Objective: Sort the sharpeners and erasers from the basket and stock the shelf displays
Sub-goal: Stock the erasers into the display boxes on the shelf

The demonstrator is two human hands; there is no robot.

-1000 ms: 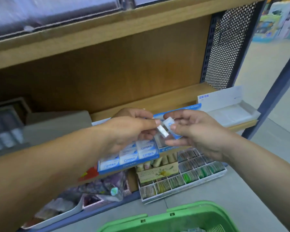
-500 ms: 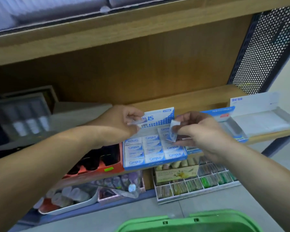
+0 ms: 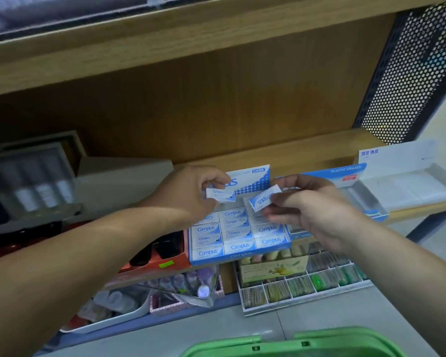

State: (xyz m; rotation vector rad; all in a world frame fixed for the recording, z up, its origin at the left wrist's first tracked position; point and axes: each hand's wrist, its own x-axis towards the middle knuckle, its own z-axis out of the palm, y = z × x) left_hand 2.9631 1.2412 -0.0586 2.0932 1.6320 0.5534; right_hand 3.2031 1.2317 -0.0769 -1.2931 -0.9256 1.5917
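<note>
Past the green basket (image 3: 294, 343), the left hand (image 3: 188, 194) pinches a Campus eraser (image 3: 220, 195) held level. The right hand (image 3: 312, 210) pinches a second eraser (image 3: 263, 200), tilted. Both grips sit just above the back rows of the Campus display box (image 3: 240, 256).

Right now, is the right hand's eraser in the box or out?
Out: the right hand pinches the eraser, tilted, above the box.

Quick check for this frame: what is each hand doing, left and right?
Left hand: pinches a Campus eraser over the blue display box.
Right hand: fingers pinch a second Campus eraser, tilted.
</note>
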